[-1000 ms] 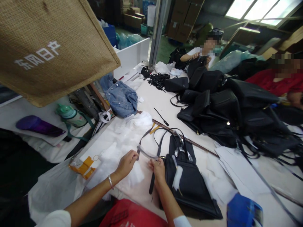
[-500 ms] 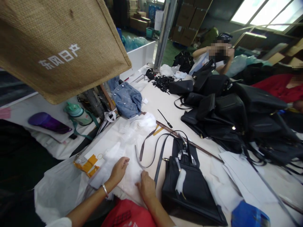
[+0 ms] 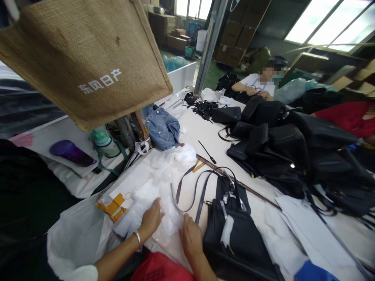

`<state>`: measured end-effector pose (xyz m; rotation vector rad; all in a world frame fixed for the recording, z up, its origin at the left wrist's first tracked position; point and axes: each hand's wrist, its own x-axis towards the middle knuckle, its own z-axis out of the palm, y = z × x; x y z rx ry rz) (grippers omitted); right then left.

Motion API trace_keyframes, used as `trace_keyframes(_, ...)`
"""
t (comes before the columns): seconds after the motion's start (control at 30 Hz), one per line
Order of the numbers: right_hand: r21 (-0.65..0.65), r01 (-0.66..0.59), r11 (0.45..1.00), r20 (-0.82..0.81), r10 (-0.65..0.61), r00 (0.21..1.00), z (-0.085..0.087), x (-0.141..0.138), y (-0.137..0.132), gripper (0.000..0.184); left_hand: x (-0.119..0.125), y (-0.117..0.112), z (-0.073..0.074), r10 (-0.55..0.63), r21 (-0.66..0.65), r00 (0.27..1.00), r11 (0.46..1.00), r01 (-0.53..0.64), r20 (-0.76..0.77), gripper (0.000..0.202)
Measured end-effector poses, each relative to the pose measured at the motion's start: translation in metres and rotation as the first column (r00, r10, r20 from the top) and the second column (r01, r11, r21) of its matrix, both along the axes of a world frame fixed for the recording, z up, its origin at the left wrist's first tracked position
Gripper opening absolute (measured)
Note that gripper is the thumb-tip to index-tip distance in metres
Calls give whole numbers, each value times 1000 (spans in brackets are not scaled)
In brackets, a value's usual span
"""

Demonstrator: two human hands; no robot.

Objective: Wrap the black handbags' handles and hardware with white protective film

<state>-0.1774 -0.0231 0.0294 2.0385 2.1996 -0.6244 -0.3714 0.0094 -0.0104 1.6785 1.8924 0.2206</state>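
Note:
My left hand [image 3: 151, 219], with a light bracelet at the wrist, has curled fingers at the left part of a thin white sheet [image 3: 170, 208]. At the sheet's right edge, the bent fingers of my right hand [image 3: 191, 236] close on it; the fingertips are partly hidden. Just right of that hand lies a black handbag [image 3: 238, 238], its handle and long strap pointing away from me. White wrapping [image 3: 226, 231] covers a hanging part on its front. More crumpled white sheets [image 3: 178, 158] lie farther up the table.
Black bags [image 3: 287, 144] are heaped at the right, with a co-worker [image 3: 259, 84] behind. White papers [image 3: 310, 222] lie beyond the handbag. A burlap panel [image 3: 96, 50] hangs at upper left. A clear plastic bag [image 3: 79, 234] is at lower left; a denim bundle [image 3: 163, 128] sits farther back.
The view has shifted, so most things appear lower and farther right. Both hands stay at the white sheet. The co-worker's raised arms have come down to the bags.

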Motion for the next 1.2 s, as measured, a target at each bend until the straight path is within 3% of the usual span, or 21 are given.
trace_keyframes(0.1, 87, -61, 994, -97, 70, 993, 12, -10, -3, 23, 0, 6, 4, -49, -44, 998, 998, 47, -48, 35)
trace_keyframes(0.2, 36, -61, 998, -257, 68, 964, 15, -24, -8, 14, -2, 13, 8, -80, -72, 996, 994, 77, -33, 9)
trace_keyframes(0.3, -54, -30, 998, -260, 15, 966, 6, -34, -10, 29, -2, 16, 11, -89, -83, 996, 993, 87, -13, 10)
trace_keyframes(0.47, -144, -59, 988, -165, 35, 986, -14, -34, -7, 46, -4, 28, 26, -70, -83, 996, 994, 74, 51, 21)
trace_keyframes(0.57, -158, -52, 986, -163, 25, 986, -21, -31, -5, 48, -12, 57, 45, -1, 49, 999, 999, 0, 36, 26)
trace_keyframes(0.7, -154, -36, 987, -204, 4, 979, -23, -29, -7, 52, -20, 120, 68, 107, 221, 993, 971, -95, -43, 32)
trace_keyframes(0.8, -156, -29, 987, -231, -8, 973, -21, -26, -8, 49, -17, 164, 71, 133, 235, 987, 966, -109, -88, 33)
trace_keyframes(0.9, -169, -16, 985, -253, -28, 967, -18, -23, -6, 39, -15, 190, 69, 129, 208, 988, 972, -109, -90, 15)
trace_keyframes(0.97, -171, 0, 985, -285, -50, 957, -17, -21, -5, 31, -18, 192, 68, 145, 224, 987, 966, -126, -70, 9)
trace_keyframes(1.03, -182, 18, 983, -318, -76, 945, -17, -18, -4, 25, -23, 179, 69, 176, 260, 984, 952, -161, -36, 13)
trace_keyframes(1.2, -234, 37, 971, -343, -118, 932, -4, -9, -2, 36, -27, 99, 67, 180, 294, 980, 935, -196, 81, 14)
